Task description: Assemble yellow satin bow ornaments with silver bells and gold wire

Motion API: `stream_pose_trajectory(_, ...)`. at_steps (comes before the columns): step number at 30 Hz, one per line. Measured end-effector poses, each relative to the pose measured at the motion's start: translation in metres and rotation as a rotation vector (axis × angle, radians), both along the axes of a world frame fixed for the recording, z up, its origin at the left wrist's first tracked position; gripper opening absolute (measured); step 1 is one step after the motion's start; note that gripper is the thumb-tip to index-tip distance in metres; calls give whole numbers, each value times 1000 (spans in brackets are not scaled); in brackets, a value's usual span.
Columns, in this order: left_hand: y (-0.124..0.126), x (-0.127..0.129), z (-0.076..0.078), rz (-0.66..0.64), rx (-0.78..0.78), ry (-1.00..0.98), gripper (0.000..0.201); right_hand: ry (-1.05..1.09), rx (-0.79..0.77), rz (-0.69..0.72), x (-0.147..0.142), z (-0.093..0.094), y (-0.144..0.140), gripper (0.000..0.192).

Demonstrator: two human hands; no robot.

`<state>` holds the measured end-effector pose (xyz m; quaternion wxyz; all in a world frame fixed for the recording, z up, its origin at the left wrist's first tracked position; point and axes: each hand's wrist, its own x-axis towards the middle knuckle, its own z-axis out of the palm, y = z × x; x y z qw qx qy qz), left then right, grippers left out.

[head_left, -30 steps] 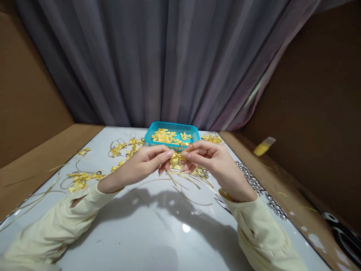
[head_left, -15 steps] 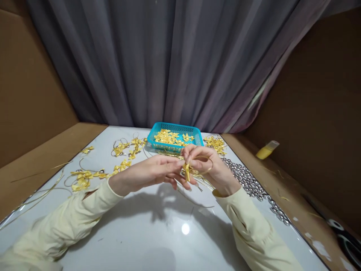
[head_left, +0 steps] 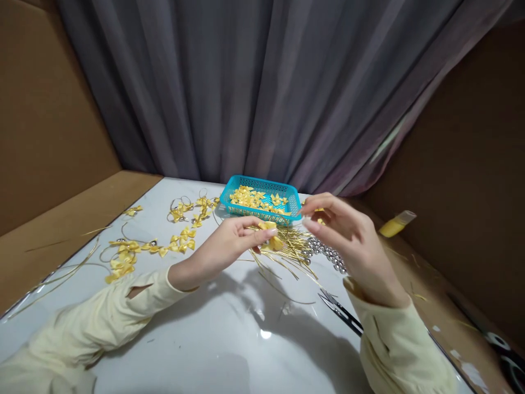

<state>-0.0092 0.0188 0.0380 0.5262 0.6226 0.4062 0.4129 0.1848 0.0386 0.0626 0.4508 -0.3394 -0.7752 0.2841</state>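
Observation:
My left hand (head_left: pixel 232 241) pinches a yellow ribbon bow (head_left: pixel 274 244) between thumb and fingers, over the near side of a bundle of gold cords (head_left: pixel 292 246). My right hand (head_left: pixel 353 238) is off to the right, its thumb and index finger curved and apart, with nothing visible between them. Beneath and beside it lie many silver beads (head_left: pixel 328 255), partly covered by the hand. Small black-handled scissors (head_left: pixel 340 313) rest on the table by the right sleeve, their blades pointing toward the cords.
A blue basket (head_left: pixel 262 183) with yellow bows stands at the back of the white table (head_left: pixel 197 339). Finished-looking bow loops (head_left: pixel 125 257) lie at left. A yellow-filled tube (head_left: pixel 397 223) and larger black scissors (head_left: pixel 502 350) are at right. A grey curtain (head_left: pixel 217 87) hangs behind.
My right hand has let go of the bow and moved right, its fingers parted. The bow stays in my left hand. The small scissors now show, and the view has shifted slightly.

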Motion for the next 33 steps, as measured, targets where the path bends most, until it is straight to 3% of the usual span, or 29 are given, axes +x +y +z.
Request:
stream_pose_trajectory(2,-1,-1,0,16,29,32,24,-251,124,-51,-7,4,-14,14)
stream_pose_trajectory(5,-3,-1,0,3,66,28,23,-384,164,-69,-16,0,-22,10)
stream_pose_trajectory(9,-2,-1,2,-42,68,5,26,-358,65,-13,-17,-4,-15,12)
stream_pose_trajectory(17,-2,-8,7,-93,-35,73,28,-274,-130,14,-11,6,-15,15)
stream_pose_trajectory(24,2,-11,8,-105,28,108,18,-271,-298,53,-5,10,-11,18)
stream_pose_trajectory(29,5,-10,6,-105,21,106,20,-207,-367,95,-5,9,-9,19)
stream_pose_trajectory(33,16,-17,4,-61,34,62,18,-231,-377,37,11,6,6,21)
